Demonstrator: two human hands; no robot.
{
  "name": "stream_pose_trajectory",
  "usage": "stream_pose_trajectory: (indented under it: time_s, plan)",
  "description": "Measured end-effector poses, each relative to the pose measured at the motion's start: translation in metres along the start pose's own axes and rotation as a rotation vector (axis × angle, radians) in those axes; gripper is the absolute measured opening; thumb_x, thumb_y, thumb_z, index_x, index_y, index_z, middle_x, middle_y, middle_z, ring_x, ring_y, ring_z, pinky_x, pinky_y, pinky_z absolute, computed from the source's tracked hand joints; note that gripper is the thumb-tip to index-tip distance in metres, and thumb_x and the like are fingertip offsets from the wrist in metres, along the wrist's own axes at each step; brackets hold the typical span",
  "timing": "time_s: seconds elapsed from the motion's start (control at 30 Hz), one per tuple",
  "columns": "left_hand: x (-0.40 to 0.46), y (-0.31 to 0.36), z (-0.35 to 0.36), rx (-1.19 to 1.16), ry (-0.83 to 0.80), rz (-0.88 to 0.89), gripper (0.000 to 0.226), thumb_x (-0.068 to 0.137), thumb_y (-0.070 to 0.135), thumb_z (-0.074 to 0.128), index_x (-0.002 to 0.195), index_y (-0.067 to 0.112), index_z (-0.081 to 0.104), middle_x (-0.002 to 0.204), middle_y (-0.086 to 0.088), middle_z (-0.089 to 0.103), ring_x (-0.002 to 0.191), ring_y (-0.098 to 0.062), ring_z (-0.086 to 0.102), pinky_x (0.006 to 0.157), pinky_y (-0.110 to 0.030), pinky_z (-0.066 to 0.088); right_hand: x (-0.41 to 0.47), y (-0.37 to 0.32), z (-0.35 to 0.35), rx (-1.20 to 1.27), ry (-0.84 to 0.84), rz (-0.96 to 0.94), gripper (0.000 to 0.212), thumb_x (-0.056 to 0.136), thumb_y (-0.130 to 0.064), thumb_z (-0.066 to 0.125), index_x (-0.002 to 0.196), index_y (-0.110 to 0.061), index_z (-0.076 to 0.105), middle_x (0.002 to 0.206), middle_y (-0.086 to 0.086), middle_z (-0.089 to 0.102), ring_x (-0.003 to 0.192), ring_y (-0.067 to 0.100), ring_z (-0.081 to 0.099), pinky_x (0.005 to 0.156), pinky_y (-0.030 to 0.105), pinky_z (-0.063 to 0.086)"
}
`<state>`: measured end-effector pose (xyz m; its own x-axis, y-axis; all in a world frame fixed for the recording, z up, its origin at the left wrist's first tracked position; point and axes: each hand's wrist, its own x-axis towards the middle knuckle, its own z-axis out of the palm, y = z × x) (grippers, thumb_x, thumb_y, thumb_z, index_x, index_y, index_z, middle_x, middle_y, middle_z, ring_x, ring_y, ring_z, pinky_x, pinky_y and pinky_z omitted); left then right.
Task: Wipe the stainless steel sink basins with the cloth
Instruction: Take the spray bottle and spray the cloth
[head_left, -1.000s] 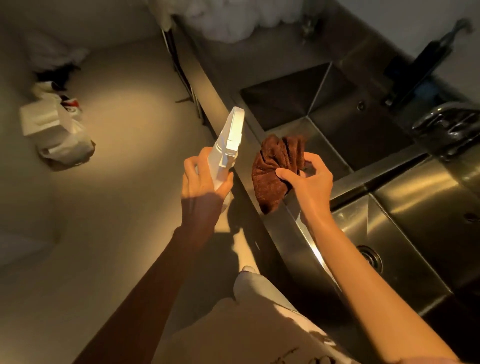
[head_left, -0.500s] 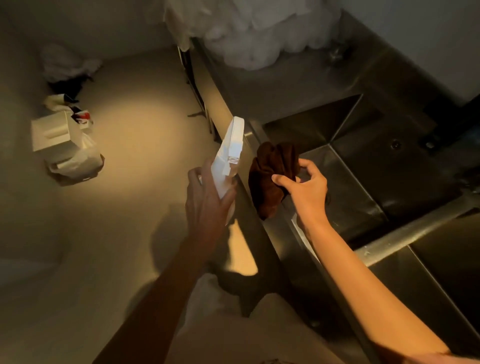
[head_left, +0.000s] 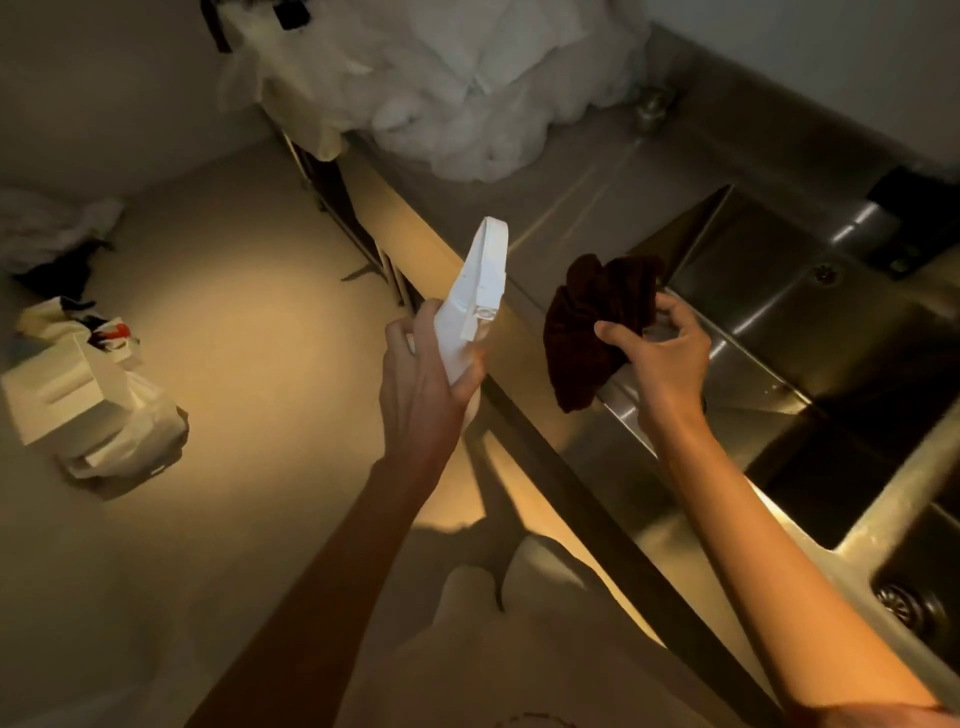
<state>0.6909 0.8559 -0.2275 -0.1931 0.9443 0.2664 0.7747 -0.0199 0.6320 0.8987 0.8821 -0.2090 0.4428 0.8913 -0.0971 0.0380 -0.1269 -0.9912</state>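
Cloth (head_left: 592, 322) bunched in right hand (head_left: 662, 358), above sink basin (head_left: 810, 332) edge

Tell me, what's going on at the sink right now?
Left hand grips white spray bottle. Right hand holds brown cloth bunched above sink's front edge, not yet wiping. Nothing blocking the basin.

Dim room, warm light pooled on pale floor (head_left: 249, 338). Plain wall (head_left: 810, 67) behind; white bags (head_left: 457, 88) heaped on counter (head_left: 582, 176).
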Motion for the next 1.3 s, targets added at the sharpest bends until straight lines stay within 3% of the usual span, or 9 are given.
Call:
stream_pose_trajectory:
  time_s: [0.17,0.37,0.53,0.8,0.93,1.1,1.2,1.3]
  plan:
    - [0.041,-0.004,0.02,-0.06,-0.061,0.065,0.065,0.085,0.042,0.066,0.133,0.03,0.024,0.129,-0.01,0.042,0.109,-0.025,0.053,0.084,-0.035,0.051,0.024,0.006,0.011,0.016,0.088,0.034,0.043,0.071,-0.005,0.079,0.109,-0.017,0.061,0.097,-0.016,0.061,0.093,0.004,0.063,0.086,0.035,0.057]
    - [0.108,0.004,0.059,-0.055,-0.11,0.114,0.067,0.084,0.05,0.062,0.135,0.023,0.029,0.125,-0.01,0.044,0.105,-0.023,0.054,0.084,-0.044,0.055,0.077,0.016,0.023,0.045,0.16,0.084,0.049,0.07,-0.011,0.081,0.113,-0.019,0.061,0.107,-0.011,0.062,0.105,0.015,0.062,0.086,0.045,0.057]
    - [0.173,0.033,0.093,-0.057,-0.153,0.198,0.07,0.08,0.054,0.058,0.134,0.018,0.032,0.125,-0.012,0.047,0.106,-0.026,0.055,0.084,-0.048,0.055,0.133,0.005,0.03,0.087,0.214,0.088,0.042,0.071,-0.006,0.079,0.106,-0.022,0.062,0.099,-0.014,0.061,0.098,0.011,0.063,0.086,0.044,0.057]
    - [0.254,0.089,0.15,-0.132,-0.235,0.247,0.069,0.084,0.047,0.065,0.136,0.011,0.035,0.128,-0.012,0.043,0.109,-0.026,0.051,0.087,-0.047,0.053,0.209,-0.007,0.013,0.042,0.314,0.082,0.045,0.069,-0.009,0.081,0.109,-0.022,0.063,0.107,-0.006,0.065,0.102,0.013,0.063,0.086,0.043,0.057]
    - [0.28,0.113,0.178,-0.153,-0.264,0.308,0.069,0.084,0.044,0.067,0.137,0.014,0.033,0.127,-0.012,0.045,0.109,-0.025,0.051,0.089,-0.046,0.051,0.231,-0.018,0.002,0.018,0.366,0.057,0.043,0.072,-0.007,0.078,0.108,-0.023,0.061,0.105,-0.008,0.064,0.098,0.01,0.063,0.082,0.032,0.057]
    - [0.307,0.14,0.216,-0.239,-0.381,0.354,0.068,0.085,0.04,0.066,0.14,0.017,0.034,0.128,-0.008,0.046,0.113,-0.022,0.05,0.092,-0.042,0.047,0.25,-0.023,-0.001,0.006,0.472,0.046,0.043,0.073,-0.006,0.078,0.11,-0.021,0.061,0.109,-0.006,0.064,0.095,0.003,0.063,0.081,0.027,0.057]
    - [0.327,0.145,0.239,-0.302,-0.461,0.419,0.064,0.085,0.042,0.064,0.138,0.021,0.033,0.127,-0.004,0.048,0.113,-0.019,0.05,0.092,-0.043,0.048,0.257,-0.02,0.003,0.003,0.556,0.064,0.045,0.072,-0.007,0.079,0.112,-0.02,0.061,0.108,-0.005,0.065,0.096,0.007,0.064,0.08,0.027,0.057]
    - [0.35,0.15,0.26,-0.322,-0.542,0.464,0.069,0.086,0.045,0.062,0.142,0.02,0.031,0.133,-0.006,0.045,0.118,-0.021,0.048,0.095,-0.033,0.041,0.265,-0.018,0.016,-0.016,0.665,0.11,0.047,0.07,-0.009,0.081,0.112,-0.02,0.062,0.104,-0.007,0.067,0.096,0.009,0.066,0.08,0.03,0.058]
